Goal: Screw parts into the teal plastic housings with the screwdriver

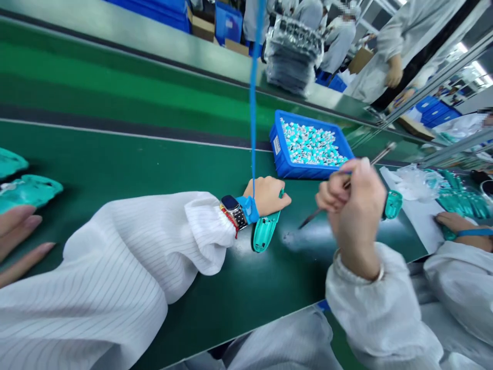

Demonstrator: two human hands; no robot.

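Head view: a teal plastic housing (265, 232) lies on the green bench (115, 159), pinned by the left hand (267, 196), its curled fingers (280, 198) clamping it steady. The right hand (353, 201) clenches a slim metal tool (381, 154) pencil-fashion for control, just beside a second teal housing (393, 204). A blue tray (278, 146) of small teal-and-silver parts (310, 144) sits within easy reach.

A bagged stack (292, 56) (blurred) sits on the ledge (162, 38).

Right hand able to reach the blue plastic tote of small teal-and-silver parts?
Likely yes: the right hand sits beside the tote, nothing between them, though it's holding a slim dark-tipped tool.
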